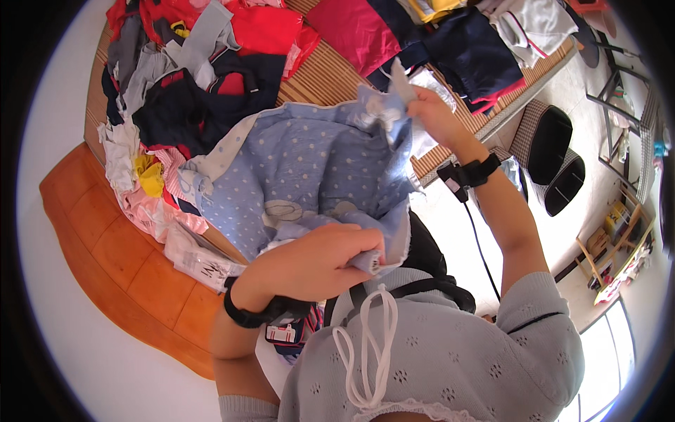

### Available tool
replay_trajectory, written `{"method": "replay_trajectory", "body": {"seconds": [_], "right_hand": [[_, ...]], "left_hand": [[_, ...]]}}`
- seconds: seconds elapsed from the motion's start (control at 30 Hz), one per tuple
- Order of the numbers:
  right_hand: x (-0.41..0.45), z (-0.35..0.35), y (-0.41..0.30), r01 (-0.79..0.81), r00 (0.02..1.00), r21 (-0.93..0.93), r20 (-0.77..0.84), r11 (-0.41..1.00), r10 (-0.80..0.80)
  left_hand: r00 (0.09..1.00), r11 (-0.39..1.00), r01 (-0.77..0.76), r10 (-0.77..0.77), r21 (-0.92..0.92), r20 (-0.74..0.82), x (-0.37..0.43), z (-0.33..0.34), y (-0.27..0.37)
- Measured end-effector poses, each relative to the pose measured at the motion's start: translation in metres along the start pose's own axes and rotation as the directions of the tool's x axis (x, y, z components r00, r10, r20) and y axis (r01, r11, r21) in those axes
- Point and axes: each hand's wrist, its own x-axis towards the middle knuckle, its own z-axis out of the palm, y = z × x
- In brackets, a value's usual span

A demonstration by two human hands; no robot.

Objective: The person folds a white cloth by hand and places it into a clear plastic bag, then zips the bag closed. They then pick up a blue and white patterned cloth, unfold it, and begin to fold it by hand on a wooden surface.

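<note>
A light blue cloth with white dots and a pale edge (295, 158) is spread between my hands, its far part lying over the bed mat and other clothes. My left hand (321, 261) grips a bunched near edge of it, close to my body. My right hand (435, 113) is farther out and pinches a pale strip at the cloth's upper right corner. Both wrists wear black bands. To the cloth's left lies a dark navy and red garment (174, 113), partly under it. A clear plastic bag (432, 87) sits just behind my right hand.
A bamboo-slat mat (311, 74) carries piles of clothes, including red garments (269, 29) and folded navy ones (469, 53). An orange wooden headboard (132, 264) curves along the left. Checked slippers (543, 137) lie on the floor at right, near a black cable (480, 248) and metal rack (617, 100).
</note>
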Motion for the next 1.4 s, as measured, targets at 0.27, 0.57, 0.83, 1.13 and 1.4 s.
{"method": "replay_trajectory", "body": {"seconds": [0.27,0.57,0.83,1.13,1.4], "right_hand": [[-0.126,0.093,-0.013,-0.056,0.948,0.046,0.315,0.997,0.039],[-0.206,0.146,0.007,0.075,0.944,0.011,0.320,0.997,-0.074],[-0.238,0.176,0.005,0.356,0.842,-0.260,0.507,0.897,-0.188],[-0.242,0.173,0.003,0.427,0.854,-0.358,0.460,0.830,-0.241],[-0.234,0.169,-0.001,0.489,0.845,-0.400,0.438,0.775,-0.307]], "left_hand": [[0.885,0.987,0.162,-0.149,-0.008,-0.442,-0.007,0.016,-0.028],[0.853,0.995,-0.042,-0.012,-0.092,-0.522,-0.094,0.066,-0.042],[0.742,0.741,-0.028,0.466,0.671,-0.483,-0.136,0.096,-0.025],[0.809,0.970,-0.233,0.230,0.064,-0.540,-0.132,0.105,-0.027],[0.743,0.965,-0.262,0.222,0.032,-0.631,-0.128,0.112,-0.016]]}}
